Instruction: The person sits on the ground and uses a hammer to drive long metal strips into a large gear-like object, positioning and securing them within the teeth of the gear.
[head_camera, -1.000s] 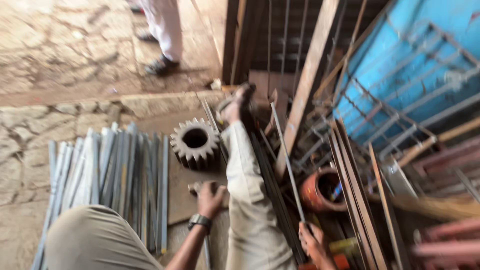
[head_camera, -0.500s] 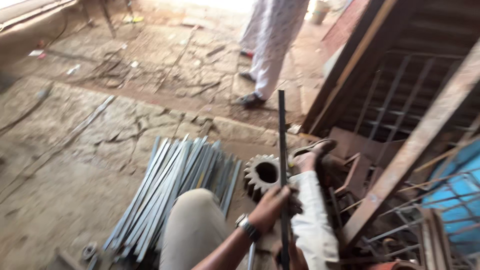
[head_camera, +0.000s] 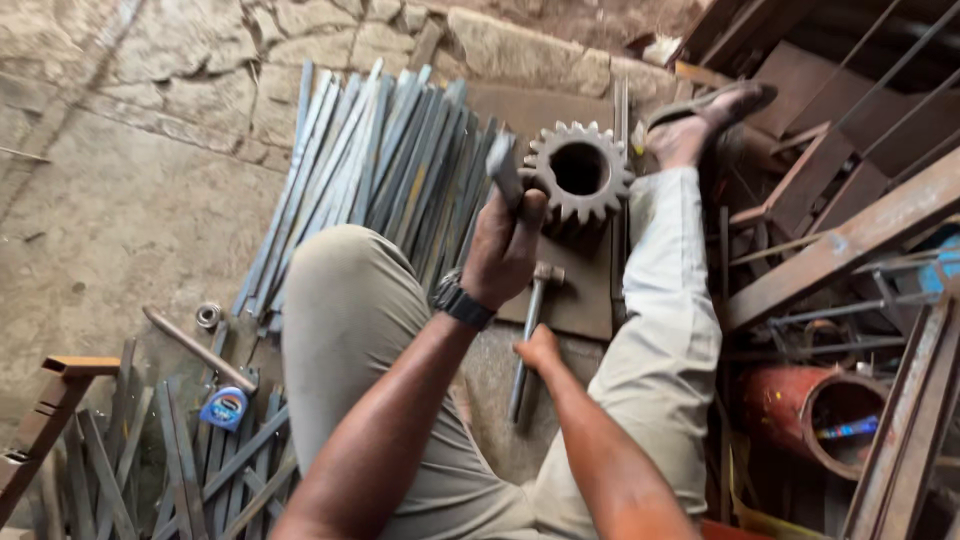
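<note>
Hands first: what do you see on your feed?

From here I see the left hand (head_camera: 505, 245), black wristwatch (head_camera: 462, 300) on it, with its fingers clamped round a flat grey steel bar (head_camera: 504, 165). The bar stands up just in front of the rusty toothed steel gear (head_camera: 578, 170).

And the right?

The right hand (head_camera: 538, 348) was among the rods on the right a second ago. It now rests on the handle of the steel hammer (head_camera: 530, 330), which lies on the dark steel plate (head_camera: 570, 310) between the person's legs. I cannot tell whether those fingers are closed round the handle or only touching it.

So bar and hammer are both in reach. What crowds them?

The gear sits on the plate's far end, beside the sandalled foot (head_camera: 700, 120). A pile of flat grey steel strips (head_camera: 380, 170) lies left of the knee, with a blue tape measure (head_camera: 222, 408) nearer on the stone floor (head_camera: 110, 220). An orange metal drum (head_camera: 820, 415) and rusty frames hem in the right.
</note>
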